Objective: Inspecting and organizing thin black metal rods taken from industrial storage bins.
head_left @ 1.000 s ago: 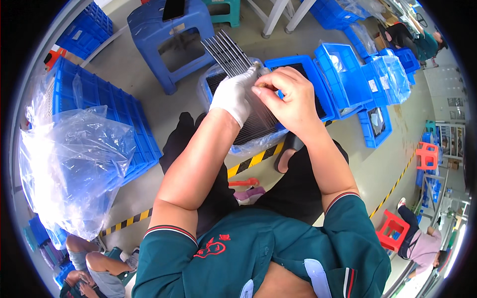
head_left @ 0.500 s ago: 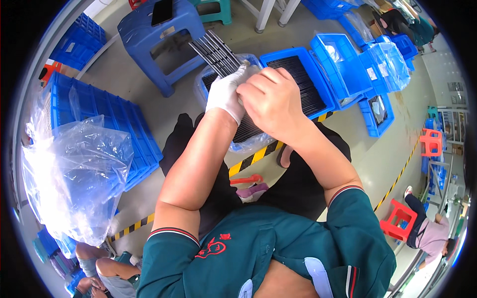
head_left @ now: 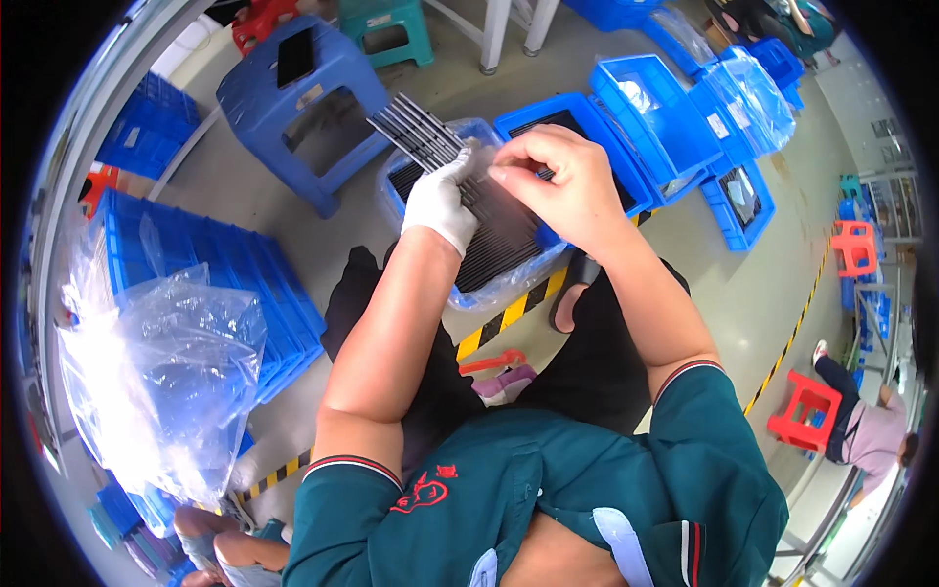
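Observation:
My left hand (head_left: 440, 207), in a white glove, is closed around a bundle of thin dark rods (head_left: 416, 129). The rods stick out past the fingers, slanting up and left. Bare, my right hand (head_left: 572, 186) is just right of the glove, with thumb and forefinger brought together in a pinch. A blurred patch lies beside these fingertips; what they hold, if anything, I cannot make out. Below both hands is a plastic-lined blue tray (head_left: 471, 301) with many dark rods (head_left: 494, 256) in rows. Behind my right hand sits another blue tray (head_left: 509, 121), partly covered by it.
A blue stool (head_left: 256, 90) with a dark phone (head_left: 296, 55) stands front left. Stacked blue crates (head_left: 284, 293) under clear plastic (head_left: 166, 362) rise at left. More blue bins (head_left: 660, 112) are at right. Yellow-black tape (head_left: 514, 315) crosses the floor. Other people sit at the edges.
My right hand has moved away from the gloved hand, rightward, leaving a gap. The left hand still holds the rods, and the whole view has shifted slightly.

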Demonstrator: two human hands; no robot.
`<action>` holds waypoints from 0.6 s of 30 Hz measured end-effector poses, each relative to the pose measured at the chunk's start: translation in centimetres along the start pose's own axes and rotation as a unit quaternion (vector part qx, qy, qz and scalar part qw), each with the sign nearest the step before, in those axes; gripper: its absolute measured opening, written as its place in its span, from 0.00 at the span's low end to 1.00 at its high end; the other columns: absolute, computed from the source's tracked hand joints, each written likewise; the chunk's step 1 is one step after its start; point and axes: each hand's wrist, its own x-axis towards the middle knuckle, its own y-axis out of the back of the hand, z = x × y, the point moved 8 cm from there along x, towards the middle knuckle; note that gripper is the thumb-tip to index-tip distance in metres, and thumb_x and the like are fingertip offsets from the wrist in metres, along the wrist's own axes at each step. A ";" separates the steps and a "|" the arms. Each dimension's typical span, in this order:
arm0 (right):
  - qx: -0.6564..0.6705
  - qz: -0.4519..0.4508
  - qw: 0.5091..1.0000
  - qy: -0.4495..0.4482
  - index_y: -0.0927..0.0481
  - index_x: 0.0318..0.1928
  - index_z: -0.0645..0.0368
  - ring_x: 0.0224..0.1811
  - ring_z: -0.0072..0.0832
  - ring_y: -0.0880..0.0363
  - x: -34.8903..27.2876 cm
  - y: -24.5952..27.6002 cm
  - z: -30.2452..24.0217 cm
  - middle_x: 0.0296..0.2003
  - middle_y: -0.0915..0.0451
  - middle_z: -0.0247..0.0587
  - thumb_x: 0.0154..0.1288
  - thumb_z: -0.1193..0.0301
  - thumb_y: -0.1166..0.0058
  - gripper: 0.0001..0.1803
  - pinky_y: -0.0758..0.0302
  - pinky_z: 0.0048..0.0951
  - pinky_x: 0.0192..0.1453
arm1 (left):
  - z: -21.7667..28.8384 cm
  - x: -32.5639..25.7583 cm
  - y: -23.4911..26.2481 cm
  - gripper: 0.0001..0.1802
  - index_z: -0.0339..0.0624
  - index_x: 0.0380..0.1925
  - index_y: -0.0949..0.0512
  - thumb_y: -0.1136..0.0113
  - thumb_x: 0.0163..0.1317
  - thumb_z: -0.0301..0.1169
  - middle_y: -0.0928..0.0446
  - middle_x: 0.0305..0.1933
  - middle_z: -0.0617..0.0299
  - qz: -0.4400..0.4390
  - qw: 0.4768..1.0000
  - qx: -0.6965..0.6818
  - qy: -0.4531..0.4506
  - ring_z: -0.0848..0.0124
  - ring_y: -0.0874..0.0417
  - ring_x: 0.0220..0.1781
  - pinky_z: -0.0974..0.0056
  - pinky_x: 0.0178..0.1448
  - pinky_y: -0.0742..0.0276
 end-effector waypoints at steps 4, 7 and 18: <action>0.019 -0.011 0.999 0.045 0.18 0.29 0.59 0.29 0.33 0.22 -4.0 3.0 -0.3 0.26 0.21 0.38 0.51 0.76 0.35 0.05 0.28 0.30 0.34 | -2.8 1.3 -0.7 0.07 0.43 0.42 0.23 0.50 0.68 0.27 0.19 0.42 0.52 -0.057 0.995 0.010 0.084 0.52 0.18 0.47 0.45 0.52 0.21; 0.071 -0.046 0.996 -0.005 0.18 0.29 0.58 0.30 0.33 0.23 -8.4 3.8 0.9 0.26 0.20 0.36 0.51 0.77 0.35 0.05 0.28 0.31 0.35 | -5.2 1.8 -0.7 0.06 0.42 0.41 0.23 0.46 0.67 0.29 0.21 0.40 0.56 -0.087 0.983 0.086 0.138 0.56 0.19 0.45 0.45 0.55 0.22; 0.138 0.081 0.979 -0.127 0.19 0.31 0.57 0.30 0.37 0.22 -17.8 10.9 6.2 0.27 0.21 0.39 0.48 0.75 0.34 0.08 0.27 0.34 0.35 | -17.8 13.4 1.0 0.07 0.43 0.27 0.22 0.39 0.63 0.32 0.27 0.21 0.63 0.026 0.844 0.444 0.300 0.67 0.25 0.22 0.55 0.36 0.20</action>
